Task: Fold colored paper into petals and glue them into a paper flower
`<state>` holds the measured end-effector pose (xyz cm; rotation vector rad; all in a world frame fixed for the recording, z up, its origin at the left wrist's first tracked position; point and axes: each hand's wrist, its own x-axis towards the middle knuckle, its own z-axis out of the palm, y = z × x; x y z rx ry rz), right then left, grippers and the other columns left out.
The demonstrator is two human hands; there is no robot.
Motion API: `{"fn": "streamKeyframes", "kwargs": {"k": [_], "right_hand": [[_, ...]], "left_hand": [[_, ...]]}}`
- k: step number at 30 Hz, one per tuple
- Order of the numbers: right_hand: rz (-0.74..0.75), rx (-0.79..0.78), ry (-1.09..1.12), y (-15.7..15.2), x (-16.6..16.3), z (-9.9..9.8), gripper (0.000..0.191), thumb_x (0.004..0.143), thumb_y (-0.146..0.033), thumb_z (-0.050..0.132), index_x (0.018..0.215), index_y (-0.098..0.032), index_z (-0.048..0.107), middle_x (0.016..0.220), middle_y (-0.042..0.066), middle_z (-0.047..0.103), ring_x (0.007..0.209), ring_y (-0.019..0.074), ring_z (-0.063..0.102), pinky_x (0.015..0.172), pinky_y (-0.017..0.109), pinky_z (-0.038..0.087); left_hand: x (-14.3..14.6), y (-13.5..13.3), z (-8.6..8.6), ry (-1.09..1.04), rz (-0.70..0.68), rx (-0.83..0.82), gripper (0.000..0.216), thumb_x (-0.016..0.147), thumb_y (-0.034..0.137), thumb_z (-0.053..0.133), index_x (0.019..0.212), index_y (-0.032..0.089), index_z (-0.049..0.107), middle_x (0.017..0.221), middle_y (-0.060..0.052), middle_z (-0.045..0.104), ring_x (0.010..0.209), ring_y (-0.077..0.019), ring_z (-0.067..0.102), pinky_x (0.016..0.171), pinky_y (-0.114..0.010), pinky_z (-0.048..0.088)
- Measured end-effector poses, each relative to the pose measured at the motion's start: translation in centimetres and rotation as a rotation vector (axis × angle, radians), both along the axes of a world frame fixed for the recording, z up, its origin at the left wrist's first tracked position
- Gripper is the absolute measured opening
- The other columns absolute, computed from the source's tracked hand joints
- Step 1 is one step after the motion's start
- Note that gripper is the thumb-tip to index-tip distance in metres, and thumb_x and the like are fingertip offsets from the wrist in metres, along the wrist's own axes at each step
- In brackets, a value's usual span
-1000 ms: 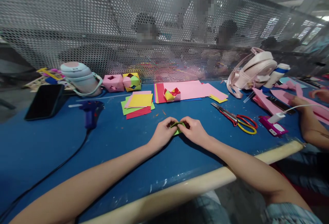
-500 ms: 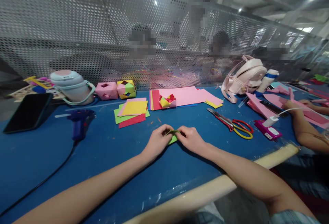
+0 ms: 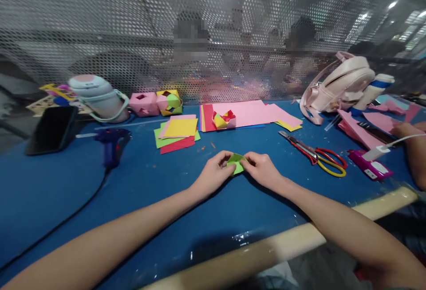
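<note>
Pinching a small folded green paper (image 3: 237, 164) from both sides, left hand (image 3: 214, 175) and right hand (image 3: 263, 171) meet at centre frame, fingertips closed on the paper just above the blue table (image 3: 140, 192). It looks partly folded, tho the hands hide most of it. Behind, centre-left: stack of coloured paper squares (image 3: 178, 132); further back, pink sheets (image 3: 246, 115) w/ a small folded piece on them. Scissors (image 3: 319, 154) right of centre. Blue glue gun (image 3: 111, 146) at left, dark phone (image 3: 51, 129) upper left.
</note>
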<state>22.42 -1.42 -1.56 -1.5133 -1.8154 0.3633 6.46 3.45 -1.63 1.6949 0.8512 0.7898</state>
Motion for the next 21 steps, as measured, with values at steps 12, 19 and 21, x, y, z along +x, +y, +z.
{"fn": "streamKeyframes", "kwargs": {"k": [12, 19, 21], "right_hand": [[0.016, 0.008, 0.077, -0.28, -0.26, 0.47, 0.013, 0.081, -0.025, 0.052, 0.082, -0.016, 0.061, 0.069, 0.001, 0.059, 0.06, 0.0113, 0.052, 0.056, 0.022, 0.039], [0.052, 0.064, 0.149, -0.35, -0.52, 0.56, 0.017, 0.083, -0.019, 0.05, 0.072, -0.017, 0.062, 0.065, 0.001, 0.057, 0.062, 0.0121, 0.053, 0.058, 0.024, 0.04], [0.059, 0.064, 0.149, -0.41, -0.56, 0.65, 0.017, 0.083, -0.019, 0.05, 0.072, -0.018, 0.062, 0.065, 0.001, 0.057, 0.062, 0.0122, 0.053, 0.059, 0.024, 0.041]], "left_hand": [[-0.22, 0.32, -0.22, 0.05, -0.063, -0.001, 0.031, 0.082, 0.036, 0.044, 0.078, 0.014, 0.066, 0.073, -0.001, 0.063, 0.066, -0.0137, 0.052, 0.061, -0.022, 0.041], [-0.37, 0.04, 0.08, 0.072, -0.092, 0.028, 0.031, 0.081, 0.037, 0.046, 0.077, 0.015, 0.067, 0.075, -0.002, 0.064, 0.071, -0.0151, 0.054, 0.064, -0.022, 0.042], [-0.41, 0.0, 0.15, 0.078, -0.077, 0.022, 0.033, 0.082, 0.039, 0.045, 0.079, 0.015, 0.067, 0.074, -0.002, 0.064, 0.07, -0.0152, 0.054, 0.063, -0.022, 0.042]]}}
